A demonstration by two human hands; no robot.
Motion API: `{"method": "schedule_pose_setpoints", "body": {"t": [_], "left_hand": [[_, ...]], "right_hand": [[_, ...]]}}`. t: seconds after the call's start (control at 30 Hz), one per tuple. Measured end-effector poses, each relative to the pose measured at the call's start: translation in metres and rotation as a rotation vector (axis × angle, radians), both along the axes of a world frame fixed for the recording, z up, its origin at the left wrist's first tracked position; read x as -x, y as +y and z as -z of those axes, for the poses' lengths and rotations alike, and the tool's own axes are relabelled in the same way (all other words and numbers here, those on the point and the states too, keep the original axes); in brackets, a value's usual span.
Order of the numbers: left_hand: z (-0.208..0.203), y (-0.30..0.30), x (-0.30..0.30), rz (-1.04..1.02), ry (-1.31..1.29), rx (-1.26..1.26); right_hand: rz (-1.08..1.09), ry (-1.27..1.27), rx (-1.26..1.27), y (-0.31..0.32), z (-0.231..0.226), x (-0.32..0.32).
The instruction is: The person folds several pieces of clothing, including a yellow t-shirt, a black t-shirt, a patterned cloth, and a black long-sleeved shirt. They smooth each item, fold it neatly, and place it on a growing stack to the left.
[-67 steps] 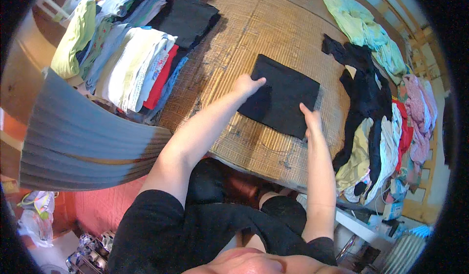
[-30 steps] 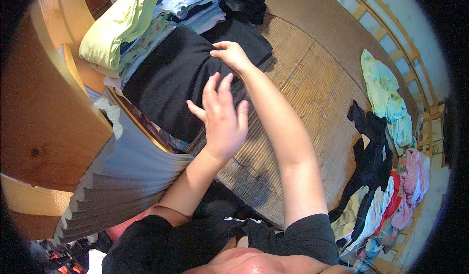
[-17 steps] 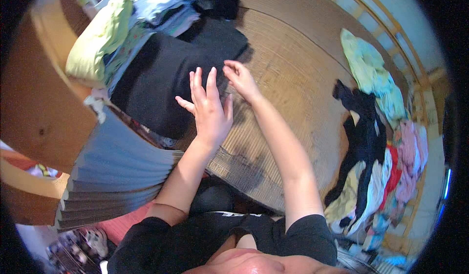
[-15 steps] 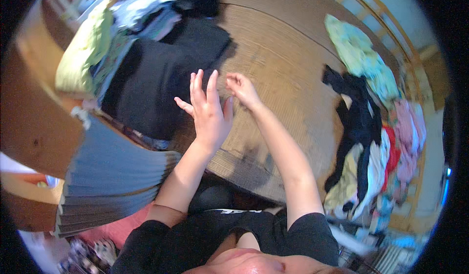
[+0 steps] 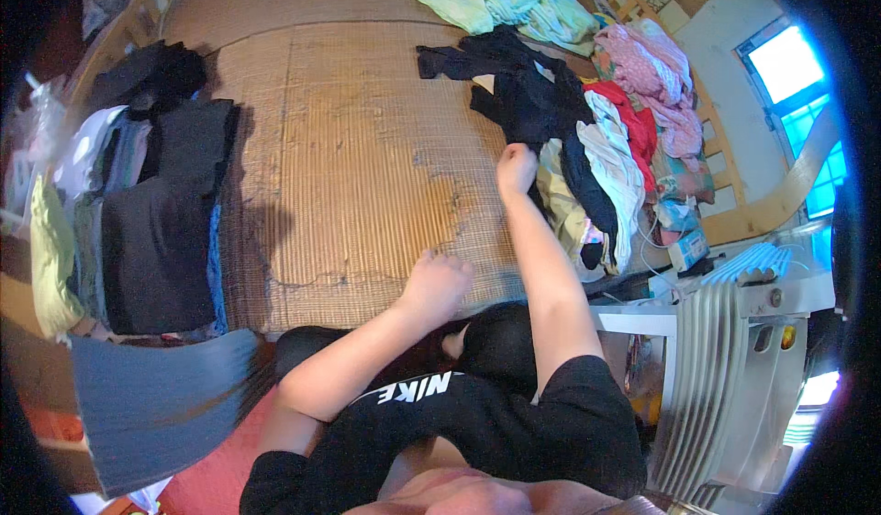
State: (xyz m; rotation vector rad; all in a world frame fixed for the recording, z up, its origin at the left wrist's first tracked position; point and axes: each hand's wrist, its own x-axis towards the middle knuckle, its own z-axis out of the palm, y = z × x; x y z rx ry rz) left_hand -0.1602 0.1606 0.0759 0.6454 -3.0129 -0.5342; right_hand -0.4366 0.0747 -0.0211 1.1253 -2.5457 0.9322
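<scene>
On the right of the woven mat [image 5: 340, 148] lies a crumpled black garment [image 5: 528, 102] with long sleeves. My right hand [image 5: 517, 171] is at its near edge, fingers closed and apparently pinching the black cloth; the fingertips are partly hidden. My left hand [image 5: 439, 285] hovers over the near part of the mat, blurred by motion, with no cloth visible at it. A stack of folded dark clothes [image 5: 165, 249] sits on the left side of the mat.
Around the black garment lie a pale green cloth [image 5: 496, 1], pink clothing [image 5: 652, 74], a red piece [image 5: 633, 125] and a white one [image 5: 610, 162]. A wooden rail [image 5: 725, 148] runs along the right. A white table [image 5: 633, 320] stands near right; a grey pleated cloth [image 5: 165, 405] hangs near left.
The view has swung right, away from the folded stack. My right hand has moved from beside the left hand to the black garment and closed. My left hand has drawn back toward me.
</scene>
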Motion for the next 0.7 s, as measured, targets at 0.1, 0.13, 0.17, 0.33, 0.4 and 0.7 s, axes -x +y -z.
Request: {"method": "schedule_pose_setpoints", "body": {"t": [0.1,0.13,0.17,0.33,0.4,0.7], "left_hand": [[0.015,-0.007,-0.015,0.003,-0.274,-0.047],[0.017,-0.009,-0.018,-0.002,-0.282,-0.050],[0.017,-0.011,-0.022,-0.008,-0.292,-0.054],[0.018,-0.020,-0.030,-0.006,-0.251,-0.028],[0.018,-0.020,-0.033,-0.027,-0.252,-0.020],[0.034,-0.063,-0.033,-0.695,0.808,-0.916]], "right_hand": [[0.186,0.151,-0.185,0.010,-0.033,0.031],[0.105,0.212,-0.236,0.011,-0.032,0.043],[0.021,0.273,-0.286,0.010,-0.028,0.056],[-0.057,0.301,-0.584,-0.017,-0.011,0.104],[-0.042,0.231,-0.345,-0.029,-0.008,0.101],[-0.720,-0.355,0.340,-0.048,-0.030,-0.097]]}}
